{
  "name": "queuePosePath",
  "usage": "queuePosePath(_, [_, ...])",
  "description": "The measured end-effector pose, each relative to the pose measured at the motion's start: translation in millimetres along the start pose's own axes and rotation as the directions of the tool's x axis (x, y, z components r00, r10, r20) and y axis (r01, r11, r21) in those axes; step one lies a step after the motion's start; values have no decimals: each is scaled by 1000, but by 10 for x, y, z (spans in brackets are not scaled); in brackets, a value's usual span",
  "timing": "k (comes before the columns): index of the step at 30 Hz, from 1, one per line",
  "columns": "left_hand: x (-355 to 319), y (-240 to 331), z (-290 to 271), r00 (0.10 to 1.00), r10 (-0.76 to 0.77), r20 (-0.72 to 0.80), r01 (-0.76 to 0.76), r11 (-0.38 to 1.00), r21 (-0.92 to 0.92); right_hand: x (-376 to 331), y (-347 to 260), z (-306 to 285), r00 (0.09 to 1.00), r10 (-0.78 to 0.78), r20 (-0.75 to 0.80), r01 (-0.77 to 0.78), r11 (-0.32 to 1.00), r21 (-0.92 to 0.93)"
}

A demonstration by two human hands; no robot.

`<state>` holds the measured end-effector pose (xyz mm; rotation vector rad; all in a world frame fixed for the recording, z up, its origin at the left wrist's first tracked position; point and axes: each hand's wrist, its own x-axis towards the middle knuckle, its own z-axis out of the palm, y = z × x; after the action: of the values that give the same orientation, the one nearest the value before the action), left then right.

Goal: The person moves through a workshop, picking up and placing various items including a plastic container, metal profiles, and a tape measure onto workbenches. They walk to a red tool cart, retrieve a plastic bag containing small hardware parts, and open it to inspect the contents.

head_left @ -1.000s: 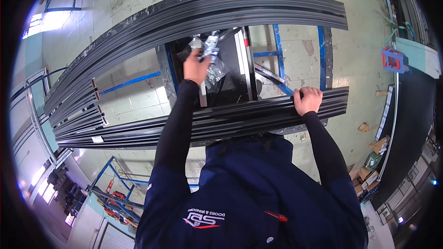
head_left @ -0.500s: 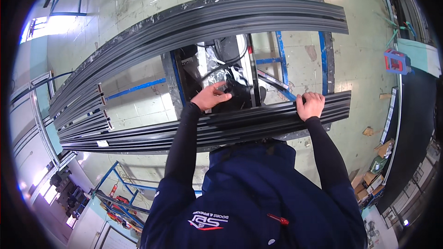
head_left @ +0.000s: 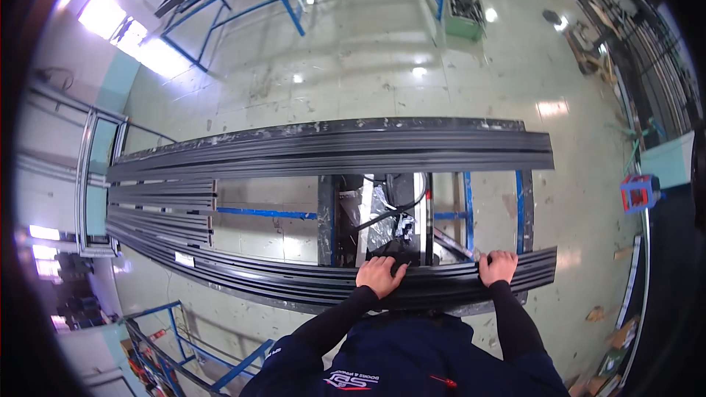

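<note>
Gripping the near bundle of dark profiles (head_left: 294, 283), both your hands sit on its top edge: left hand (head_left: 380, 276) curled over it near the middle, right hand (head_left: 498, 267) clenched on it toward the right end. The bundle lies across blue trestles (head_left: 519, 213), with a second dark bundle (head_left: 331, 148) well apart behind. A small white label (head_left: 184, 259) sticks to the near bundle's left part. Far off, a green bin (head_left: 465, 20) holds dark scrap. A blue crate (head_left: 637, 192) stands right.
</note>
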<state>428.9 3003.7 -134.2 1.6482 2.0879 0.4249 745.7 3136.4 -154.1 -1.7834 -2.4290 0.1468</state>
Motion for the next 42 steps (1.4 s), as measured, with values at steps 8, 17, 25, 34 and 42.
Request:
queuePosePath(8, [-84, -32, -53, 999, -38, -35, 37, 999, -14, -76, -24, 15, 999, 46, 0, -46, 999, 5])
queuePosePath(17, [-126, 18, 74, 993, -117, -1, 117, 992, -36, -158, 86, 38, 991, 38, -129, -29, 997, 74])
queuePosePath(25, [-272, 137, 278, 960, -9, -278, 41, 993, 109, -1069, -172, -130, 931, 158, -328, 39, 853, 520])
queuePosePath(34, [-296, 2024, 1559, 972, -54, -227, 126, 942, 312, -2782, 2184, -858, 770, 592, -239, -218, 596, 773])
queuePosePath(42, [9, 3957, 2633, 990, 118, -73, -94, 956, 279, -5335, 4408, -847, 156, 987, -30, -559, 113, 821])
